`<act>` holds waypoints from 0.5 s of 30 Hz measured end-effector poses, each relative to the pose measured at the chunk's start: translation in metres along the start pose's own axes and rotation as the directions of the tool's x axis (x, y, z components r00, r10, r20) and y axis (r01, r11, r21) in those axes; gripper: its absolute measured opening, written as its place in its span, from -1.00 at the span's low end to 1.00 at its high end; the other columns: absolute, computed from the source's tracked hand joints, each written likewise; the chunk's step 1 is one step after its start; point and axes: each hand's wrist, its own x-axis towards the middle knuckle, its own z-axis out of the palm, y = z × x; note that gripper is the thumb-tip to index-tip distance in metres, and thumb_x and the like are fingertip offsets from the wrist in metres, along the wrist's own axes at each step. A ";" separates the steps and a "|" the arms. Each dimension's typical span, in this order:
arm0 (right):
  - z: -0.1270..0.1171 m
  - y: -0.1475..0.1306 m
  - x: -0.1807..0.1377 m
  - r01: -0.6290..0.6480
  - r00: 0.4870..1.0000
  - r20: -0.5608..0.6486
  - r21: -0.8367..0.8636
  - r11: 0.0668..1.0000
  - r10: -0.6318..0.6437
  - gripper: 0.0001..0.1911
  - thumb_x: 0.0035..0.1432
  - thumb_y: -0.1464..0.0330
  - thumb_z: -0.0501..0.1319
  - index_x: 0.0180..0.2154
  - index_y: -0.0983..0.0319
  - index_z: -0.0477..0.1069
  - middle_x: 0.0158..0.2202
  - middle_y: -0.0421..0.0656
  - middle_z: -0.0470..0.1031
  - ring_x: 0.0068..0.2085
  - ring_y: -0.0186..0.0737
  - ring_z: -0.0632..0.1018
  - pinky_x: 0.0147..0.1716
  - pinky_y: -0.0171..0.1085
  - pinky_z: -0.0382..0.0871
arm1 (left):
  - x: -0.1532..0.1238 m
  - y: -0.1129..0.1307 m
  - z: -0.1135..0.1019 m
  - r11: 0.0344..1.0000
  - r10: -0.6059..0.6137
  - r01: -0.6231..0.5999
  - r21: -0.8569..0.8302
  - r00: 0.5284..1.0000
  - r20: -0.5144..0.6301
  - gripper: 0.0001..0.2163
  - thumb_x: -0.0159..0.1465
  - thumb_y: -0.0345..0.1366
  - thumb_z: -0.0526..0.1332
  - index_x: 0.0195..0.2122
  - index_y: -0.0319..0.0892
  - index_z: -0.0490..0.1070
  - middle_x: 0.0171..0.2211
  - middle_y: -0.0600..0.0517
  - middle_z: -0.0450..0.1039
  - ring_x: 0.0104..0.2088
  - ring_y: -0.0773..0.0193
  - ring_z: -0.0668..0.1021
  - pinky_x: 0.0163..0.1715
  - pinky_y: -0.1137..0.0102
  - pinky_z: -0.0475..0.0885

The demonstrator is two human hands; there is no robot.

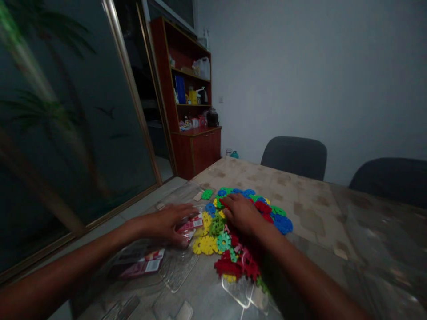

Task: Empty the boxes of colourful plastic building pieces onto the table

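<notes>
A pile of plastic snowflake discs in yellow, green, blue and red lies on the table in front of me. My right hand reaches over it with curled fingers pressed into the pieces; red ones show at the fingertips and under the wrist. On the pile's left side, my left hand grips a clear plastic container with a pink and white label, thumb on the near side and fingers across the top. Part of that container is hidden by the hand.
A printed purple card or label and more clear plastic packaging lie near my left forearm. The patterned table has two grey chairs behind it. A red-brown cabinet stands beyond, beside a glass sliding door.
</notes>
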 end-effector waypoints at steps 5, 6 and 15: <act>0.017 0.017 0.034 0.062 0.997 0.048 -0.023 0.998 -0.061 -0.70 0.29 0.25 0.20 0.01 0.24 0.39 0.02 -0.08 0.45 -0.06 -0.12 0.52 -0.08 -0.02 0.44 | -0.004 0.000 0.005 0.987 0.137 -0.147 -0.058 0.978 -0.160 -0.27 0.18 -0.20 0.28 0.34 -0.05 0.01 0.37 -0.09 -0.01 0.31 -0.04 0.16 0.24 0.10 0.14; 0.020 0.020 0.040 0.065 0.997 0.047 -0.024 0.998 -0.064 -0.69 0.29 0.25 0.20 0.02 0.24 0.38 0.03 -0.08 0.44 -0.06 -0.12 0.52 -0.09 -0.03 0.45 | -0.003 0.000 0.004 0.986 0.143 -0.156 -0.063 0.974 -0.175 -0.28 0.18 -0.22 0.27 0.34 -0.03 0.01 0.37 -0.08 -0.03 0.32 -0.04 0.14 0.24 0.09 0.14; 0.035 0.020 0.100 0.130 0.990 0.057 0.002 0.991 -0.130 -0.67 0.30 0.26 0.19 0.06 0.21 0.35 0.08 -0.06 0.40 -0.04 -0.11 0.51 -0.08 -0.03 0.45 | -0.002 0.008 0.009 0.971 0.221 -0.233 -0.059 0.961 -0.168 -0.49 0.16 -0.35 0.30 0.16 0.00 0.33 0.20 -0.03 0.32 0.14 0.03 0.41 0.12 0.19 0.32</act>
